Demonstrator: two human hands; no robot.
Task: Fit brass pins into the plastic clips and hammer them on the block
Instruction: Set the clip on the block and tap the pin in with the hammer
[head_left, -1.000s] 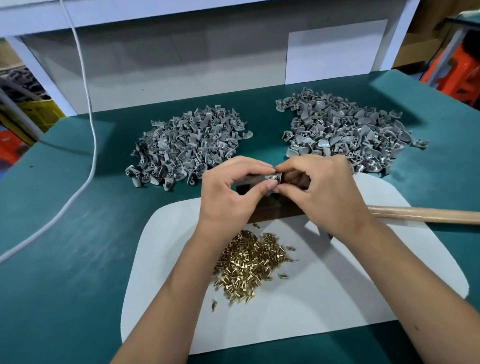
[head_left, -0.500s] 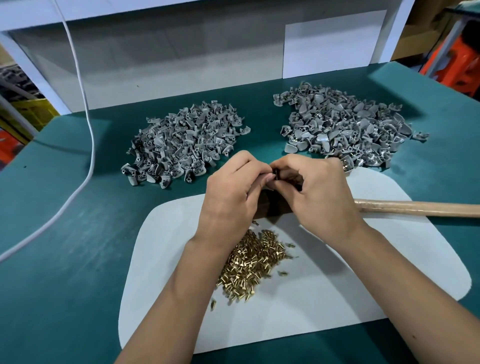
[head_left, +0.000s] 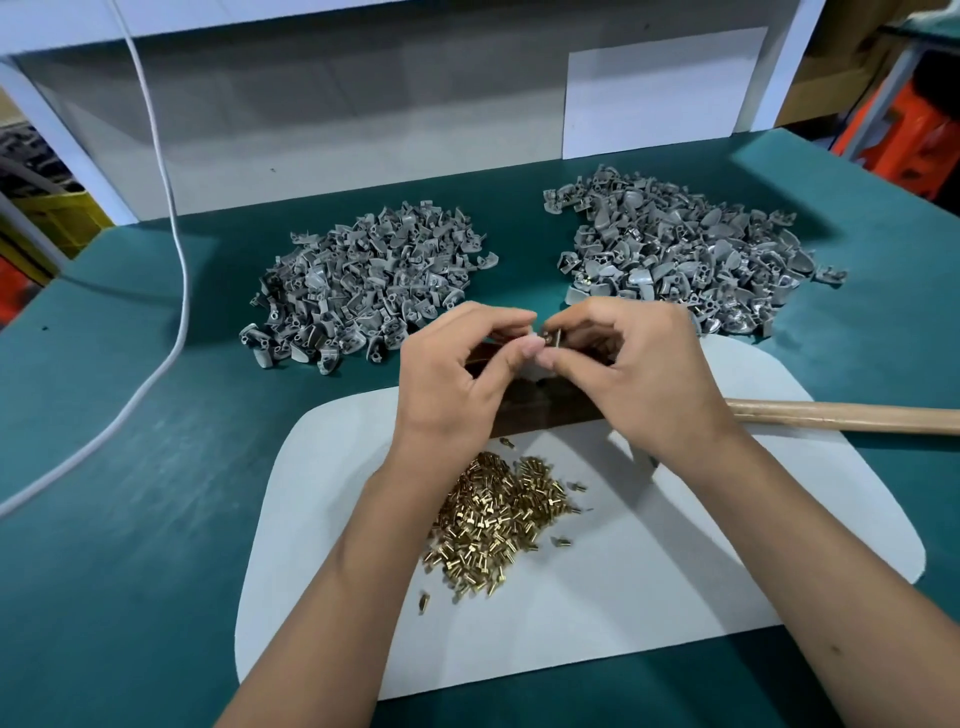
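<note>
Both hands meet above the dark block (head_left: 540, 410). The left hand (head_left: 457, 379) and right hand (head_left: 639, 374) each pinch one small grey clip (head_left: 551, 340), a brass pin showing at its end; its long axis is too hidden to tell. Two heaps of grey clips lie on the tabletop (head_left: 104, 519) at 11 o'clock (head_left: 369, 291) and 1 o'clock (head_left: 685, 260). One heap of brass pins (head_left: 493, 525) sits at 6 o'clock on the white mat (head_left: 675, 571).

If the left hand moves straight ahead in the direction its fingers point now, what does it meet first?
The left hand points its fingertips right, toward the right hand. It would first meet the small clip pinched between both, then the right hand's fingertips. They look nearly touching already, though depth is unclear.
</note>
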